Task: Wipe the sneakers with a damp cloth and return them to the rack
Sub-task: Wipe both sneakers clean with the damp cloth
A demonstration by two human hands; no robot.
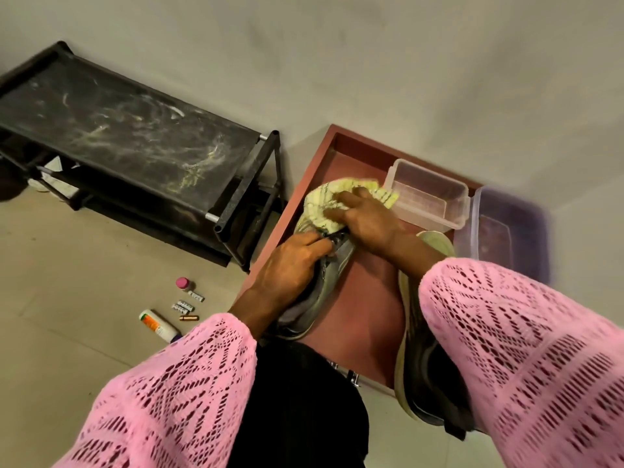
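Note:
A grey sneaker (326,285) lies on the reddish-brown tray (364,319). My left hand (287,268) grips it around the laces and upper. My right hand (364,217) presses a yellow-green patterned cloth (324,204) over the sneaker's toe, which the cloth hides. A second sneaker (410,336) with a pale sole lies on its side at the tray's right, partly under my right pink sleeve. The black shoe rack (135,140) stands to the left against the wall, its top shelf dusty and bare.
A clear plastic tub (429,194) and a purple-tinted tub (506,228) sit at the tray's far right. On the floor to the left lie a small white bottle (158,325), a pink-capped bottle (184,283) and several batteries (185,305). Something pale shows on the rack's lower shelf (54,177).

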